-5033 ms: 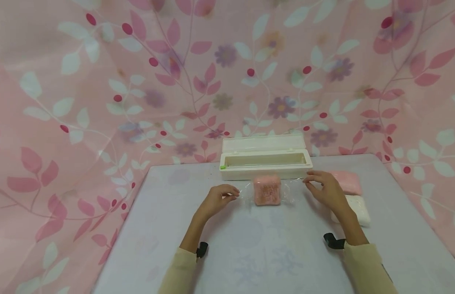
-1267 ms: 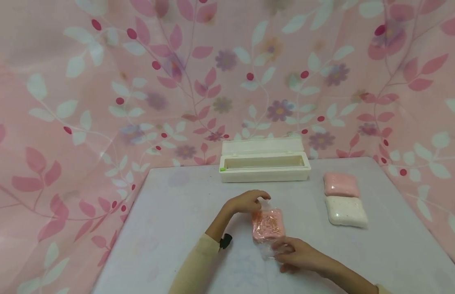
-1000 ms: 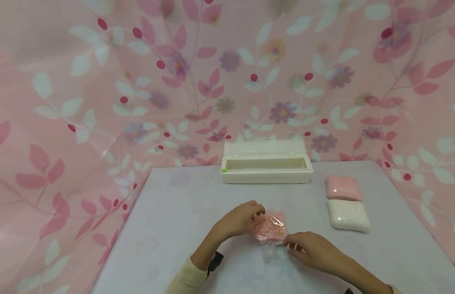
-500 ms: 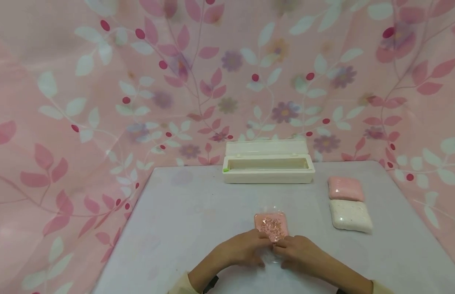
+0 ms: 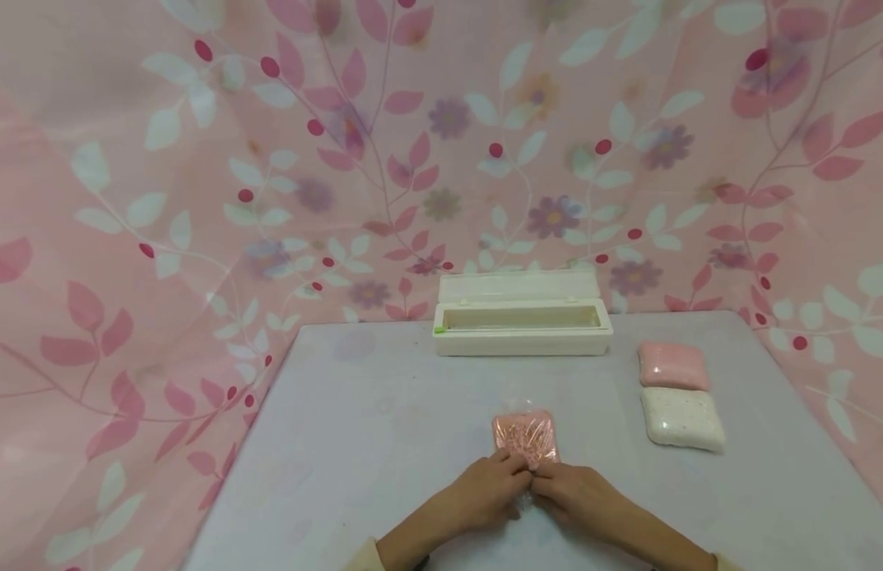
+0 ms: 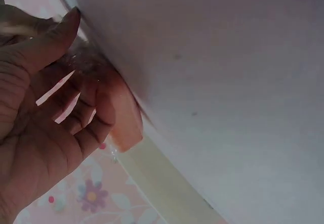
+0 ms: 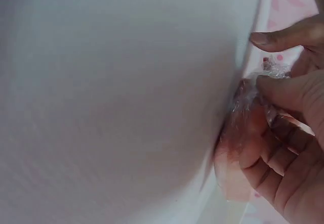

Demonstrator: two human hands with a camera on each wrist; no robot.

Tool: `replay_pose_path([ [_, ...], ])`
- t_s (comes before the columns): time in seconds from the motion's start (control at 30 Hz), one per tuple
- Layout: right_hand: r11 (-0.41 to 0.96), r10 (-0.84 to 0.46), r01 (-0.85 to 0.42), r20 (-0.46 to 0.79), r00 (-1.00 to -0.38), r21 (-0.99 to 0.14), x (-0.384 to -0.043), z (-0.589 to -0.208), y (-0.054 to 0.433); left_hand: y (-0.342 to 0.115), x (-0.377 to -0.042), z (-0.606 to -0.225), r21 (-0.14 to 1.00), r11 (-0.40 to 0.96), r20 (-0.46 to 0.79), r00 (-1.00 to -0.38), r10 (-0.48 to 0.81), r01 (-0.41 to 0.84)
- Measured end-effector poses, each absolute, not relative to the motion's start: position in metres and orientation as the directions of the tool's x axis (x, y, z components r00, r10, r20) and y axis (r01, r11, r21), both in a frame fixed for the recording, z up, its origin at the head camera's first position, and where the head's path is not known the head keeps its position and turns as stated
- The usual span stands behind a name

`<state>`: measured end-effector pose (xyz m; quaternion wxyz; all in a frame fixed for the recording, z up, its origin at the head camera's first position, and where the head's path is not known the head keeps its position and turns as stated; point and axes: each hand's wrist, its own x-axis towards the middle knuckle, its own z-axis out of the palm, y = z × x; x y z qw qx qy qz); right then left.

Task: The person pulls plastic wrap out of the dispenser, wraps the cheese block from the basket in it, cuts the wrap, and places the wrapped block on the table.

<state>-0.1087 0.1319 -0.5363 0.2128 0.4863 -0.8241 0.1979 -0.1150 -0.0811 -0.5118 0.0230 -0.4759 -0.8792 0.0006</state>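
A pink square bar [image 5: 525, 432] with a speckled top, which looks like soap, lies on the table inside clear plastic film [image 7: 247, 100]. Both hands meet at its near edge. My left hand [image 5: 484, 493] pinches the gathered film there, its fingers bent against the bar's end in the left wrist view. From the other side my right hand [image 5: 582, 493] grips the same film between thumb and fingers, as the right wrist view shows. A short flap of film stands out past the bar's far edge. In the head view the hands cover the near end.
A long white box [image 5: 521, 345] with its lid raised and a green tab stands at the back of the table [image 5: 356, 428]. Two wrapped bars, one pink [image 5: 674, 366] and one white [image 5: 682, 419], lie at the right. A floral curtain [image 5: 413, 159] hangs behind.
The bar has come nearer from beside the white box and been turned, its film now gathered at the near end. Both hands have moved from its sides to meet there.
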Motion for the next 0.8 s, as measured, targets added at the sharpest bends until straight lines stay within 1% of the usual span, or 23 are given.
replay_pose_path([
  [0.07,0.443,-0.703,-0.882,0.549,-0.453,-0.162,-0.107,-0.533,0.132,-0.08,-0.114,-0.513,-0.038,0.567,0.044,-0.566,0.824,0.823],
  [0.13,0.458,-0.682,-0.871,0.558,-0.474,-0.18,-0.105,-0.53,0.131,-0.08,-0.114,-0.515,-0.068,0.588,0.051,-0.586,0.809,0.806],
  [0.27,0.525,-0.66,-0.836,0.545,-0.518,-0.158,-0.101,-0.526,0.13,-0.079,-0.116,-0.517,-0.102,0.611,0.084,-0.605,0.792,0.785],
  [0.33,0.554,-0.65,-0.818,0.535,-0.54,-0.153,-0.098,-0.524,0.131,-0.079,-0.117,-0.516,-0.087,0.616,0.107,-0.608,0.787,0.783],
  [0.53,0.616,-0.596,-0.769,0.539,-0.596,-0.17,-0.095,-0.521,0.132,-0.084,-0.119,-0.513,0.054,0.63,0.188,-0.627,0.756,0.775],
  [0.7,0.651,-0.536,-0.726,0.541,-0.648,-0.224,-0.096,-0.519,0.131,-0.088,-0.121,-0.51,0.188,0.614,0.275,-0.641,0.717,0.767],
  [0.8,0.662,-0.491,-0.7,0.551,-0.675,-0.269,-0.098,-0.519,0.129,-0.088,-0.123,-0.51,0.272,0.605,0.312,-0.664,0.68,0.748],
])
